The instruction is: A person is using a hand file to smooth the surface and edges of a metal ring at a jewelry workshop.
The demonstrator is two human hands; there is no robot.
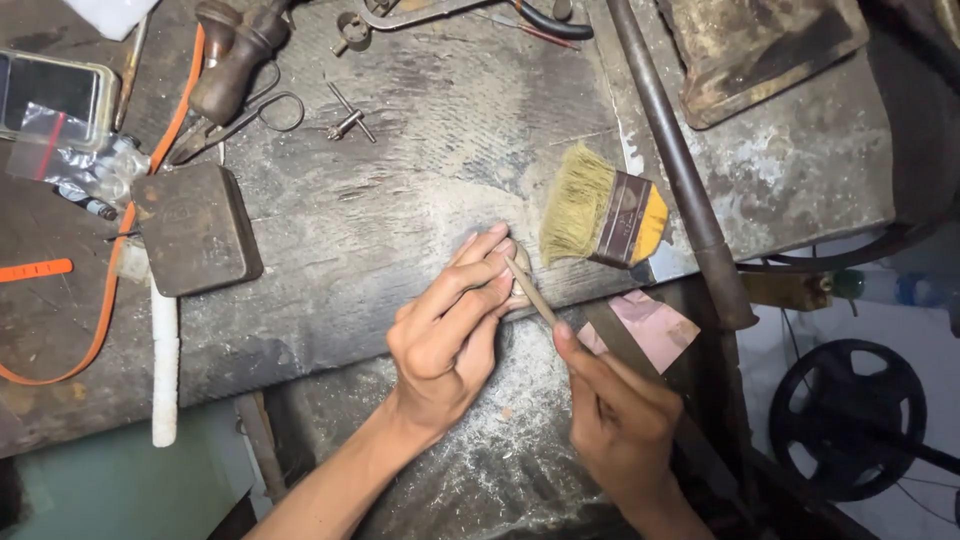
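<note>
The left hand [450,325] is pinching a small pale piece [520,290] against the desk [400,200] edge, just left of the brush [605,215]. The right hand [620,415] is gripping a thin stick-like tool [530,293], its tip touching that piece. A square metal block [195,230] is lying well left of the brush.

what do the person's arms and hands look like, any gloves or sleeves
Both are bare: the left hand and right hand wear no gloves, rings or watch that shows, and no sleeve covers either forearm as far as the picture reaches. The fingers have short nails.
</note>
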